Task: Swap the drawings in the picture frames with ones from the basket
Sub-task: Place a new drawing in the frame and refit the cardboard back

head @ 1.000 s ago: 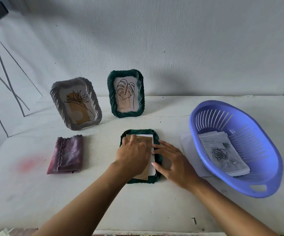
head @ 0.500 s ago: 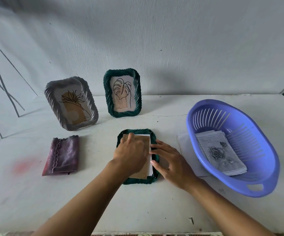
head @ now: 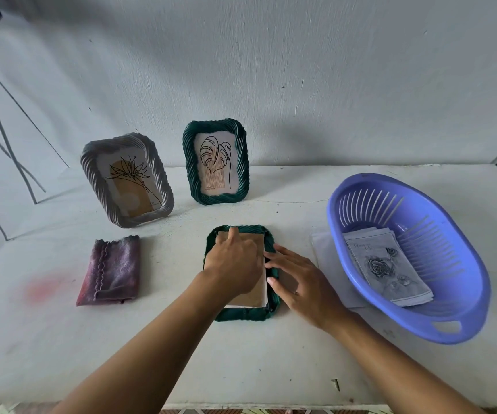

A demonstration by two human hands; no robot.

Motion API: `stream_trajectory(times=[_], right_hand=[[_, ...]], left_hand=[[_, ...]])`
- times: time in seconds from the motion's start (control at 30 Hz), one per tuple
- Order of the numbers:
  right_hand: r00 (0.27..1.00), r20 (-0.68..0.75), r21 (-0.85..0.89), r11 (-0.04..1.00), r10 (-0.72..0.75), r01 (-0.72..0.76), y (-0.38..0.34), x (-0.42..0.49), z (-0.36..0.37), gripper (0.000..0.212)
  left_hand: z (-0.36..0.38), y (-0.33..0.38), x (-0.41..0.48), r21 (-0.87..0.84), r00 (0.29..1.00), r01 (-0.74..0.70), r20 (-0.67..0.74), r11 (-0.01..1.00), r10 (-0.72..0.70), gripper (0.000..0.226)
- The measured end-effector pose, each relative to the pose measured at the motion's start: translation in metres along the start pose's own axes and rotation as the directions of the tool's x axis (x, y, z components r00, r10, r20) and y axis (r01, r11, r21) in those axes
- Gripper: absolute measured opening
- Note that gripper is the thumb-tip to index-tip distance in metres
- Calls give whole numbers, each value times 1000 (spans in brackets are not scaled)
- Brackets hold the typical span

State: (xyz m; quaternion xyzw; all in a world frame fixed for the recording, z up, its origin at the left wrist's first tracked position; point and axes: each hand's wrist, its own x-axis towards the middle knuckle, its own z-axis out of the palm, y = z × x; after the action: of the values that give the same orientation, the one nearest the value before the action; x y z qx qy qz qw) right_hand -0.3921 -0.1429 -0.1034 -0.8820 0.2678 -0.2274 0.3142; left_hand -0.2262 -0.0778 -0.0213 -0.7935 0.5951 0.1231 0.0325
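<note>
Brown cardboard backing board (head: 251, 295) is sitting on the dark green wavy-rimmed picture frame (head: 242, 315), which is lying face down on the white surface (head: 241, 369) between the folded purple cloth (head: 111, 271) and the lilac slotted plastic basket (head: 408, 324). The left hand (head: 235, 264) is pressing palm-down on the board, its fingers laid flat and gripping nothing. The right hand (head: 304, 282) is resting its spread fingers (head: 283, 253) against the frame's right rim, clamped on nothing.

A white sheet is peeking out along the board's right and bottom edges, so the board is probably not seating squarely. Pressing harder now could be creasing that sheet or jamming the board askew. A sideways push from the right fingers could also be sliding the frame along the surface.

Compared with half a second ago, both hands are staying almost where they were. The grey rose drawings (head: 387, 270) are lying untouched in the basket
</note>
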Motion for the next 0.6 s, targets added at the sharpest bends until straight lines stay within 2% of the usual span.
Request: stream_trajectory(times=[0.3, 0.43, 0.5, 0.6], right_hand=[[1000, 13, 1, 1000, 3, -3, 0, 0, 0, 22], [1000, -7, 8, 1000, -7, 7, 1, 1, 1, 22], [1000, -19, 11, 1000, -16, 16, 2, 1, 1, 22], [999, -26, 1, 999, -34, 34, 2, 2, 1, 22]], left_hand=[[5, -16, -3, -146, 998, 21, -48, 989, -28, 35], [9, -38, -27, -332, 974, 28, -203, 943, -101, 36], [19, -57, -43, -396, 952, -21, -289, 918, -103, 34], [43, -79, -72, -450, 940, -102, -336, 887, -62, 33]])
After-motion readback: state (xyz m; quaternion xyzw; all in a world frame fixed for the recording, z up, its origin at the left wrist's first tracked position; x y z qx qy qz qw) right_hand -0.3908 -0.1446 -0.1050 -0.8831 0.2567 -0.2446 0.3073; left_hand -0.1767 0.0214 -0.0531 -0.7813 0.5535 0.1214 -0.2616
